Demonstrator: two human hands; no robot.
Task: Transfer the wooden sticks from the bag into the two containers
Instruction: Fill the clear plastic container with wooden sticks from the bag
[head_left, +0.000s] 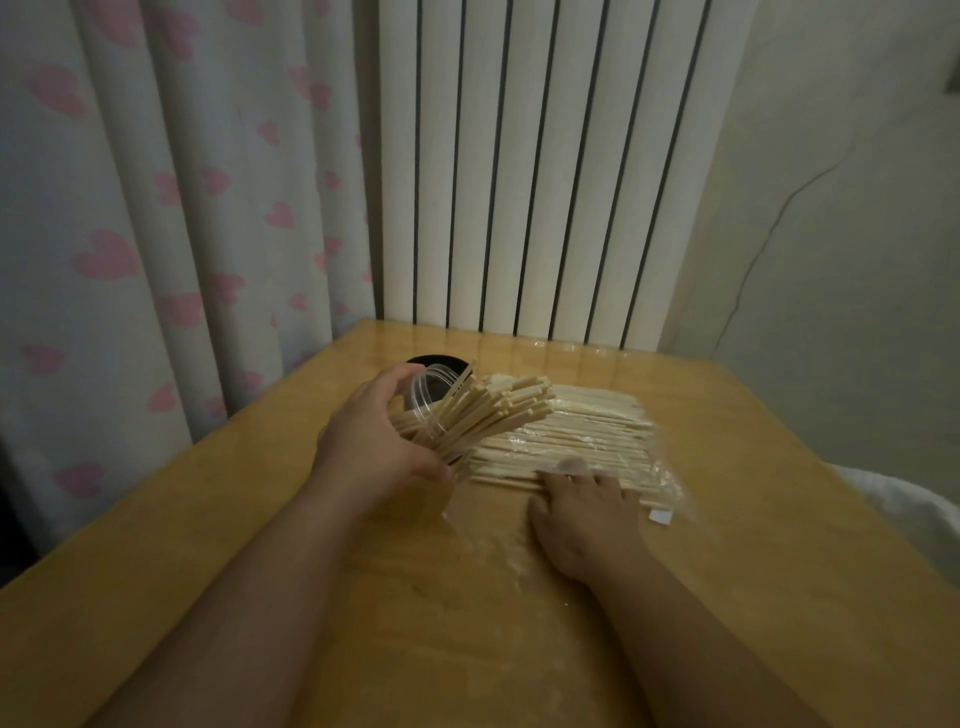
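Wooden sticks (571, 436) lie in the clear bag (662, 470) at mid-desk (467, 623). The right hand (582, 514) rests on them, fingers stretched flat, probably gathering more. The left hand (374, 447) grips the clear container (431, 397), tilted bagward for easy loading and partly filled. This half hides the black container (436, 364) behind, near the far edge.

The room is dim, with soft, flat light and no hard shadows. A pale curtain (156, 208) printed with pink hearts hangs in long folds on the left. Just beside it a white radiator (540, 171) of tall upright columns stands behind the far edge of the worktop (415, 623). This is a glossy yellowish wooden surface whose far part reflects the columns faintly. To the right is a plain off-white wall (841, 208) with a thin dark crack (769, 244) running down it, and white cloth (914, 514) shows past the right edge.
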